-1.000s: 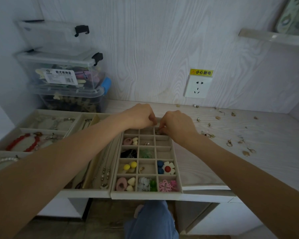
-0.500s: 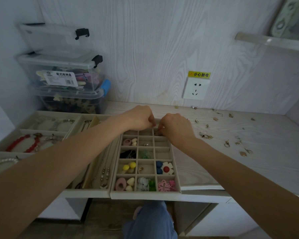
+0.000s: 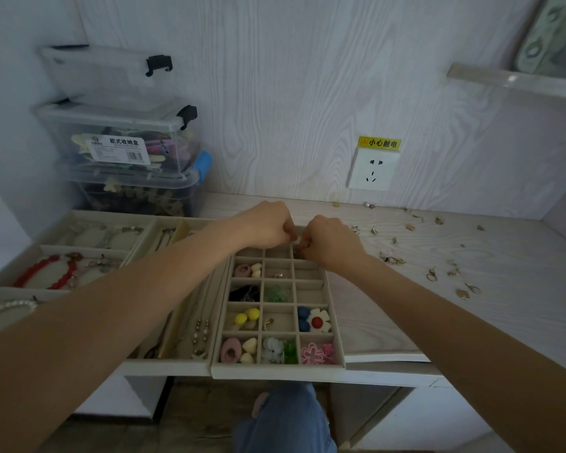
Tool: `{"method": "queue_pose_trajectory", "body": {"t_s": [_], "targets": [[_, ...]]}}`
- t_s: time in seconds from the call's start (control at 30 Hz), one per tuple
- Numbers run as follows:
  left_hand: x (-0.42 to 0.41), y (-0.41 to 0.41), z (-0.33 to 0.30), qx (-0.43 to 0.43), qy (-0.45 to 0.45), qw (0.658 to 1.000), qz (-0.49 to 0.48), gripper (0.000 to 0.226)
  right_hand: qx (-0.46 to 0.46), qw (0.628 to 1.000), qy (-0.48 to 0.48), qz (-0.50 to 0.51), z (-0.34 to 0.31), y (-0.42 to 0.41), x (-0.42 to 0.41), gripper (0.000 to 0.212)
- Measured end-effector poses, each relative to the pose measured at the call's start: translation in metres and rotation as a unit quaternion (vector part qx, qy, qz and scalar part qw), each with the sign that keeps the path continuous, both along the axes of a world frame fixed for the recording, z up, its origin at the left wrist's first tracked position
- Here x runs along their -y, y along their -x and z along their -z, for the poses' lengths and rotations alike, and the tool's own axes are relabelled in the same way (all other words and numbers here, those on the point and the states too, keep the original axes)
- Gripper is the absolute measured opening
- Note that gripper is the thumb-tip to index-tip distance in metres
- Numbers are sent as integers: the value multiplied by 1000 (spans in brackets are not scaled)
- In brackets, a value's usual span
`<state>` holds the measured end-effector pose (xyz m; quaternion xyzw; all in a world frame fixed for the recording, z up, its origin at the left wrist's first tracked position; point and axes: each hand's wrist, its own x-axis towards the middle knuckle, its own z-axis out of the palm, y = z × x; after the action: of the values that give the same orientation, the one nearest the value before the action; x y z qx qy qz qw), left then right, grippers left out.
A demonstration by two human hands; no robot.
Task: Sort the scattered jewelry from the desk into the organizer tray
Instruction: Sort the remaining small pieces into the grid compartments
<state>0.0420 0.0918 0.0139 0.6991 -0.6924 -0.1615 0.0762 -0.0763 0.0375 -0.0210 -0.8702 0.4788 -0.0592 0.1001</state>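
The beige grid organizer tray (image 3: 276, 369) lies at the desk's front edge, and many of its cells hold colourful earrings. My left hand (image 3: 268, 225) and my right hand (image 3: 332, 241) meet fingertip to fingertip over the tray's far right cell. Their curled fingers pinch a tiny jewelry piece (image 3: 299, 246), which they mostly hide. To the right, several small gold and silver earrings (image 3: 432, 274) lie scattered over the pale desk (image 3: 389, 308).
Clear storage boxes (image 3: 121, 142) are stacked at the back left against the wall. Left of the grid tray sit a necklace tray (image 3: 190, 317) and a tray with a red bracelet (image 3: 46, 273). A wall socket (image 3: 373, 170) and a shelf (image 3: 510, 81) are behind.
Both hands stay together at the tray's far edge, working the small piece. Only the head view has shifted slightly.
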Motion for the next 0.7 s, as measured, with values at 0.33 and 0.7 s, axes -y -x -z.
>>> {"method": "queue_pose_trajectory", "body": {"t_s": [0.33,0.7], "targets": [[1,-1,1,3,-5,1000,0,29,-7,1000,-27,-13,-5,1,5,19],[4,1,1,2,4,1000,-11,24,-89,992,59,-67,-14,4,-3,16]]}}
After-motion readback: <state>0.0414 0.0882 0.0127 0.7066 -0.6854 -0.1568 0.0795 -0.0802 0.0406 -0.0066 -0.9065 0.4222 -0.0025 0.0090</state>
